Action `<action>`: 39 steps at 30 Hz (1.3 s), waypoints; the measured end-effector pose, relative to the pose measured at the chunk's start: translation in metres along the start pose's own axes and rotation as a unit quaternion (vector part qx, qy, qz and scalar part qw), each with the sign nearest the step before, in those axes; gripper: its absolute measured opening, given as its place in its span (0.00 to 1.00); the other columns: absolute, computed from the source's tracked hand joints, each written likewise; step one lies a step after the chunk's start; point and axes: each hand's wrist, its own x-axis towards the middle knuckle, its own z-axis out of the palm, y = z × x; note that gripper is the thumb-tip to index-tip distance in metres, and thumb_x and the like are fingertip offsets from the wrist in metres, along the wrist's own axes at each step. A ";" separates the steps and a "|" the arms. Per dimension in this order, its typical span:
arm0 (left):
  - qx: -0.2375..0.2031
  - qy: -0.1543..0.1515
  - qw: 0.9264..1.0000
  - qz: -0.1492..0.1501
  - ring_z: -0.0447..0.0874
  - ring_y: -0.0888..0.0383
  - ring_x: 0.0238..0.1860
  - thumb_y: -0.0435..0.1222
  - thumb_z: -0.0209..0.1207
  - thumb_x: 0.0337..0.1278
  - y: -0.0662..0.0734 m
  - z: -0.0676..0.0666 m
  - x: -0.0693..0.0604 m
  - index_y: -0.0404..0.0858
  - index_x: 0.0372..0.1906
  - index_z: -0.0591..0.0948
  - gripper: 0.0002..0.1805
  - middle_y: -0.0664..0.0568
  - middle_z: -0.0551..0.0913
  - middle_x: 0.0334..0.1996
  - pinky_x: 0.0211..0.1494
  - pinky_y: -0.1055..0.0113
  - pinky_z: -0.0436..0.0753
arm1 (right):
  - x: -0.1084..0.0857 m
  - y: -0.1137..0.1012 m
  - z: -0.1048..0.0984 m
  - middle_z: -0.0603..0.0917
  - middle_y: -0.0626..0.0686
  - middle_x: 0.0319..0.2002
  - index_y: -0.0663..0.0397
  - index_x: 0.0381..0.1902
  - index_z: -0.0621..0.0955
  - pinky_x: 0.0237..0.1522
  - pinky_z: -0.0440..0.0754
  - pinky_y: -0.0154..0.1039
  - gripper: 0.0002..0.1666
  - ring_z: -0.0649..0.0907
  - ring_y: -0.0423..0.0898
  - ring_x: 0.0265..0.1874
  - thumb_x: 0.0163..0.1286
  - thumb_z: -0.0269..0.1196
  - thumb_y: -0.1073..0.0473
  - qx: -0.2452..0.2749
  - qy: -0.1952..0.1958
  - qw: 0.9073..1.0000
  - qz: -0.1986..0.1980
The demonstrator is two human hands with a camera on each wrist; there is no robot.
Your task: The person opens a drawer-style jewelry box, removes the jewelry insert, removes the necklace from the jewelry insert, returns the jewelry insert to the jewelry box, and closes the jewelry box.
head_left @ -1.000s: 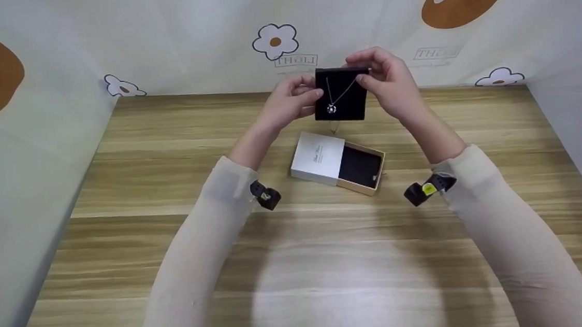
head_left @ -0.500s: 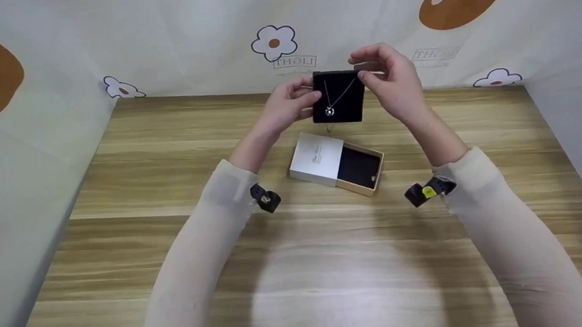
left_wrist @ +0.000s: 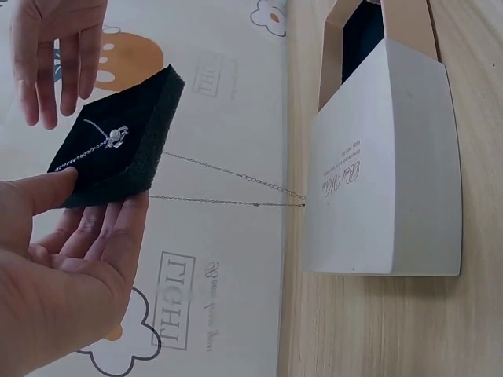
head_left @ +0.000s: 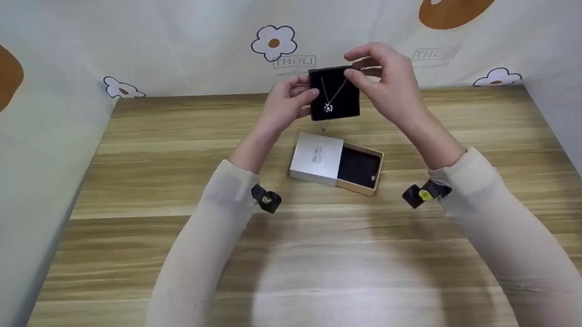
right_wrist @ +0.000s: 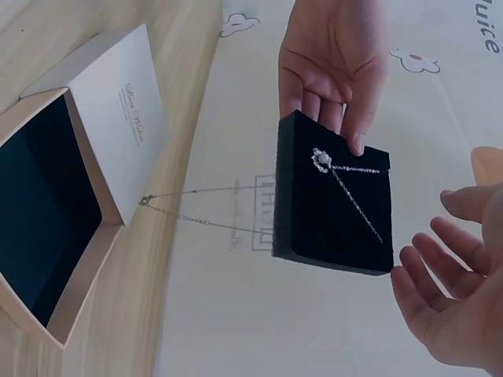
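A black foam jewellery pad (head_left: 344, 102) is held up above the table's back part. My left hand (head_left: 286, 102) grips its left edge, thumb on the front face and fingers behind. Across the pad lies a silver necklace (left_wrist: 116, 137) with a small round pendant, and its chain ends hang loose below the pad. My right hand (head_left: 394, 85) is at the pad's upper right corner. In the right wrist view its fingers are loosely bent, one fingertip at the corner, the thumb (right_wrist: 469, 206) off the pad.
On the wooden table (head_left: 166, 168), just below the pad, lies a white sleeve box (head_left: 316, 156) with its tan, black-lined drawer (head_left: 356, 186) partly pulled out to the right. A pale cloth backdrop (head_left: 198, 35) with flower prints stands behind the table.
The pad has shifted slightly left in the head view, with the left hand still holding it. My right hand has moved slightly left with it, its thumb drawn off the pad's front.
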 end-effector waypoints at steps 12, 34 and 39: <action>-0.006 0.003 1.000 0.019 0.81 0.44 0.60 0.27 0.52 0.70 0.005 0.004 -0.006 0.28 0.59 0.72 0.16 0.33 0.79 0.60 0.61 0.56 0.83 | -0.004 -0.009 0.007 0.85 0.57 0.52 0.61 0.53 0.82 0.56 0.83 0.35 0.15 0.84 0.42 0.49 0.70 0.63 0.62 0.001 -0.038 0.999 0.009; -0.018 0.003 0.999 0.050 0.84 0.46 0.57 0.27 0.56 0.68 0.007 0.013 -0.014 0.31 0.59 0.75 0.16 0.35 0.82 0.57 0.54 0.58 0.87 | -0.007 -0.007 0.009 0.87 0.58 0.51 0.60 0.51 0.85 0.57 0.84 0.39 0.14 0.85 0.46 0.50 0.70 0.62 0.62 -0.032 -0.023 0.998 0.040; -0.024 0.006 0.998 0.050 0.84 0.46 0.57 0.27 0.56 0.68 0.006 0.016 -0.014 0.30 0.58 0.76 0.16 0.35 0.83 0.56 0.54 0.59 0.87 | -0.007 -0.007 0.011 0.86 0.57 0.50 0.59 0.51 0.85 0.56 0.85 0.38 0.14 0.85 0.46 0.49 0.70 0.63 0.62 -0.048 -0.013 0.998 0.039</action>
